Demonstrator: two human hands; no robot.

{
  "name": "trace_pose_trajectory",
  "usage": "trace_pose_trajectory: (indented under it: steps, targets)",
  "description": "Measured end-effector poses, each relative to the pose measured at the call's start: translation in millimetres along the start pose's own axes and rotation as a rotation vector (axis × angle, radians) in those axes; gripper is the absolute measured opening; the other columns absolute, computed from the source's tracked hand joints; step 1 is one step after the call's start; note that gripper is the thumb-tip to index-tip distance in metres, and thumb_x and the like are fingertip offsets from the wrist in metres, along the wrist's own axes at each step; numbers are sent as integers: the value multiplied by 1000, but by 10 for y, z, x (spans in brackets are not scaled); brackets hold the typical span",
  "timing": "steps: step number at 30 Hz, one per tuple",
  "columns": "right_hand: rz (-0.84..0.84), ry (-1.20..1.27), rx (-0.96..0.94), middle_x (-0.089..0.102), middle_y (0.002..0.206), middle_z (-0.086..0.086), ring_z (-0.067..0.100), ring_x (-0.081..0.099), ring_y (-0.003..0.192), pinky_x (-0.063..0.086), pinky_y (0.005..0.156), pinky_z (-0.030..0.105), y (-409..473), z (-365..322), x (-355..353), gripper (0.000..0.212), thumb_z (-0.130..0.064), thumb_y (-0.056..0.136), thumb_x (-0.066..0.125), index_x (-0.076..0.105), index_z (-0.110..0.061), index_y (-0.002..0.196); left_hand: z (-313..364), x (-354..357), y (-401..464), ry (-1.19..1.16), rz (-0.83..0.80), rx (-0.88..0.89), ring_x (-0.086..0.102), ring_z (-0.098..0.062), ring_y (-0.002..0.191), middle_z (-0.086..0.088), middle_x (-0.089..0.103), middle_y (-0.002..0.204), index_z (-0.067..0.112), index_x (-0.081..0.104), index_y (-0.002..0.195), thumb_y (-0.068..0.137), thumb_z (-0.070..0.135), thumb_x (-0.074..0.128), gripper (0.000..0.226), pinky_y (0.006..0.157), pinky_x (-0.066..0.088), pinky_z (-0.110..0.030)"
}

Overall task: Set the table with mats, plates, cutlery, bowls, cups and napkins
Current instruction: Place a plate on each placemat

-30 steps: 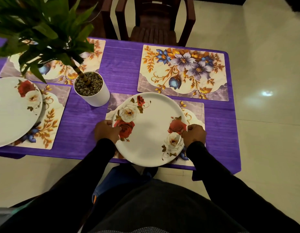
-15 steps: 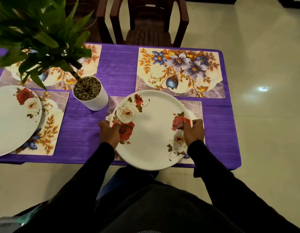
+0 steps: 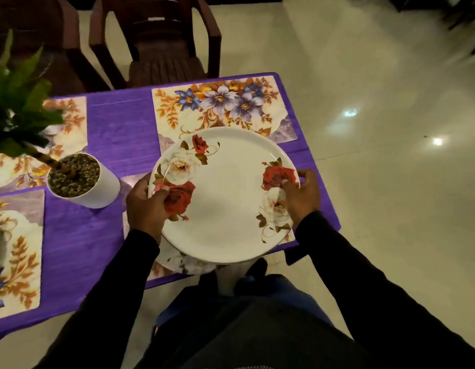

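Note:
A white plate with red and white roses [image 3: 225,198] is held a little above the purple table [image 3: 119,131]. My left hand [image 3: 145,206] grips its left rim and my right hand [image 3: 301,198] grips its right rim, thumbs on top. Below it, a second rose plate [image 3: 187,263] lies on the near floral mat [image 3: 128,182], mostly hidden. The held plate's far edge overlaps the far right floral mat [image 3: 223,107], which carries nothing.
A white pot with a green plant [image 3: 98,187] stands just left of my left hand. Two more floral mats lie at the far left [image 3: 68,121] and near left [image 3: 18,235]. Dark chairs [image 3: 156,49] stand behind the table. Tiled floor lies to the right.
Both hands have lifted the top plate off the near mat and carried it away from me, uncovering a second plate beneath. My view has swung to the right.

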State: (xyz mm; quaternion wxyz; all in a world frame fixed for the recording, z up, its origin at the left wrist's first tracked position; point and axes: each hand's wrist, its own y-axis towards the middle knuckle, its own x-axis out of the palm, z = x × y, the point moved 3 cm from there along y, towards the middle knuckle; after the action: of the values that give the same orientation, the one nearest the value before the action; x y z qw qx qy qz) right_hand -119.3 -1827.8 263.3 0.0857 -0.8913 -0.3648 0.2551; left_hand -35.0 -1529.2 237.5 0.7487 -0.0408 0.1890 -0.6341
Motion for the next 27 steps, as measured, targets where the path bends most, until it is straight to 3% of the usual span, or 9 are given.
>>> trace_pose_trajectory:
  steps: [1, 4, 7, 10, 13, 16, 21, 23, 27]
  targets:
    - [22, 11, -5, 60, 97, -7, 3, 59, 84, 51, 61, 20, 33, -26, -90, 24, -11, 95, 60, 52, -19, 116, 67, 82, -24, -26, -27, 2, 72, -15, 92, 3, 73, 109, 24, 68, 126, 94, 11, 61, 35, 57, 58, -27]
    - [52, 44, -35, 60, 99, -8, 10, 62, 92, 54, 68, 23, 196, -111, -381, 25, -10, 93, 61, 53, -18, 116, 213, 359, -44, -77, -83, 28, 71, -23, 105, 4, 75, 108, 19, 70, 127, 92, 6, 60, 38, 79, 59, -34]
    - [70, 100, -55, 63, 105, -4, 18, 65, 99, 59, 86, 42, 485, -157, -686, 26, -15, 89, 66, 56, -19, 113, 360, 742, -78, -147, -104, 27, 70, -32, 107, 0, 76, 109, 18, 72, 124, 90, 2, 59, 40, 85, 58, -44]
    - [36, 199, -69, 67, 109, 3, 23, 69, 98, 59, 87, 47, 891, -187, -1088, 24, -17, 88, 69, 58, -21, 109, 521, 1302, -200, -223, -111, 31, 70, -39, 98, -9, 75, 112, 13, 72, 122, 91, 3, 58, 36, 71, 58, -44]
    - [-46, 264, -90, 69, 109, 5, 28, 70, 99, 61, 81, 48, 1285, -194, -1548, 28, -15, 86, 69, 59, -24, 111, 688, 1910, -357, -277, -90, 1, 63, -32, 68, -12, 73, 98, 6, 73, 112, 90, 1, 58, 27, 44, 48, -24]
    - [-183, 283, -126, 71, 111, 7, 31, 69, 102, 60, 84, 50, 1678, -198, -2089, 42, -3, 84, 58, 64, -27, 118, 777, 2541, -564, -303, -37, -12, 54, -22, 46, -16, 65, 85, -7, 68, 113, 90, -2, 57, 26, 36, 41, -19]
    - [-285, 179, -239, 71, 113, 0, 23, 66, 109, 55, 95, 46, 2374, -310, -2703, 51, 5, 85, 48, 65, -26, 123, 829, 3334, -874, -355, 43, 6, 68, -23, 70, -8, 75, 101, 9, 73, 119, 90, -1, 57, 34, 42, 48, -21]
    - [-276, 146, -274, 70, 113, -1, 20, 65, 108, 55, 97, 46, 2662, -399, -2801, 50, 3, 85, 47, 64, -24, 124, 852, 3578, -963, -358, 52, 1, 69, -29, 92, -9, 75, 114, 14, 72, 123, 91, 2, 57, 37, 53, 53, -23]
    - [-281, 144, -325, 70, 108, -6, 17, 65, 107, 53, 99, 43, 3166, -556, -2867, 45, 4, 89, 48, 65, -22, 122, 1014, 3929, -1000, -319, 75, 38, 68, -29, 108, -6, 72, 122, 20, 67, 130, 95, 2, 54, 41, 80, 59, -41]
